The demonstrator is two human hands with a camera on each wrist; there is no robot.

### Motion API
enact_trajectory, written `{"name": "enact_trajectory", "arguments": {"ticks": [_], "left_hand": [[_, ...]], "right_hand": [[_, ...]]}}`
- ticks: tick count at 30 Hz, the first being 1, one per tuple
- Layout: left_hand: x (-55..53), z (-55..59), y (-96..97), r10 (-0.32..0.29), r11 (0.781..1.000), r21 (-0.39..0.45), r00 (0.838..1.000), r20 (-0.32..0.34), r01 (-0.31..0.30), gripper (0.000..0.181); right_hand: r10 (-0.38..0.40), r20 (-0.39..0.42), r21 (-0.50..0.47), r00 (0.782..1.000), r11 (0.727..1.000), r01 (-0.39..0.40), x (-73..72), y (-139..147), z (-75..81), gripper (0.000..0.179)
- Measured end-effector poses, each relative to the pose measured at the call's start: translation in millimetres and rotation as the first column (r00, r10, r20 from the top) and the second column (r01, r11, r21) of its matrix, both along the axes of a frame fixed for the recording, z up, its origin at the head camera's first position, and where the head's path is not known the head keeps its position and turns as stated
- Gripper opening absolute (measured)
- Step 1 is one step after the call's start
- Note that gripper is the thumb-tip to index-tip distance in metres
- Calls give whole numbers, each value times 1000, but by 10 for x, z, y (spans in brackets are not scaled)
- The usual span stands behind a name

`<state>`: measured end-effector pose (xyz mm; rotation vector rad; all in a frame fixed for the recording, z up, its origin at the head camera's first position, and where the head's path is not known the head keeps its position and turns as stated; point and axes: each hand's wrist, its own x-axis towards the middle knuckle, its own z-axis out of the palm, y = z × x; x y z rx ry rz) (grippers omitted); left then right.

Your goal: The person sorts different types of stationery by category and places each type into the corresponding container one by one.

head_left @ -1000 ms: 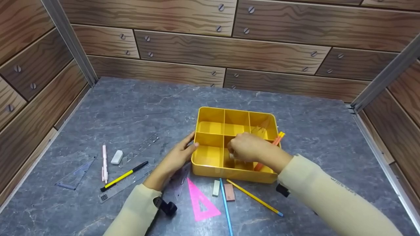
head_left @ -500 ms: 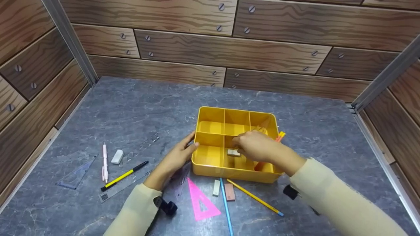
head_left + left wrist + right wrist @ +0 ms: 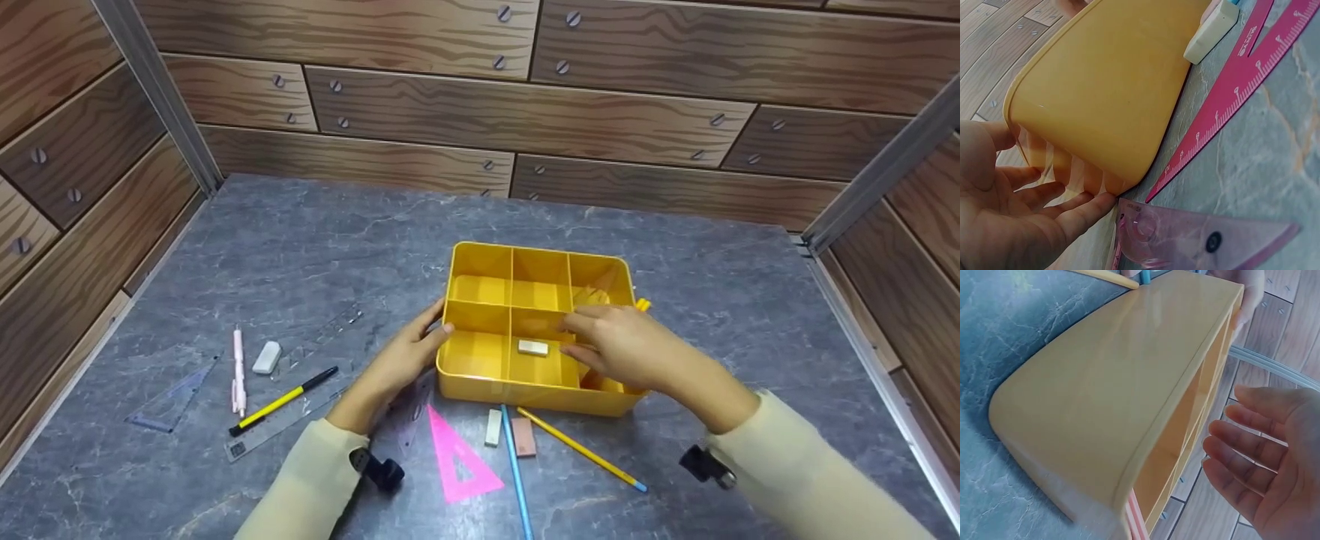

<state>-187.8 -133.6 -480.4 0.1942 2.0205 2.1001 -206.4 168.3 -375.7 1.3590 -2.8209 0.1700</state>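
A yellow compartment box (image 3: 559, 399) stands on the table. My left hand (image 3: 405, 352) holds its left side, with the thumb over the rim and the fingers against the outer wall (image 3: 1061, 166). My right hand (image 3: 637, 349) is over the front right part of the box, fingers loosely bent. In the right wrist view, the right hand (image 3: 1266, 450) shows nothing between thumb and fingers. A white eraser (image 3: 533, 348) lies in the front middle compartment. Pencil ends (image 3: 643, 304) jut past the right rim, mostly hidden by the hand; clear set squares (image 3: 600, 285) lean in the back right compartment.
Before the box lie a pink set square (image 3: 454, 469), a pale eraser (image 3: 493, 428), a pinkish eraser (image 3: 523, 437), a blue pencil (image 3: 516, 472) and a yellow pencil (image 3: 585, 452). Leftward are a yellow-black marker (image 3: 285, 401), pink pen (image 3: 238, 371), white eraser (image 3: 267, 358) and clear rulers (image 3: 259, 439).
My right hand has let go of the white eraser in the front middle compartment and moved up and to the right. The left hand has stayed on the box.
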Motion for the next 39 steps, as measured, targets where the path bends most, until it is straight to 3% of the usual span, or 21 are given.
{"name": "enact_trajectory", "arguments": {"ticks": [7,20,30,35,39], "left_hand": [[4,1,1,-7,1000,20,1000,-6,8,63],[4,-17,-11,10,1000,-7,1000,9,-10,61],[6,0,-3,9,1000,-23,1000,16,-9,62],[0,-11,-5,-12,1000,17,1000,-1,12,60],[1,-21,-1,-16,999,31,1000,-5,16,61]], "right_hand": [[31,-63,-73,998,997,-36,120,174,-45,28],[-3,-120,-116,993,993,-11,331,399,-107,32],[-116,-84,-150,990,983,103,515,658,-165,37],[-149,-88,-184,985,974,131,596,762,-223,39],[-199,-32,-189,979,963,190,659,840,-249,43]]}}
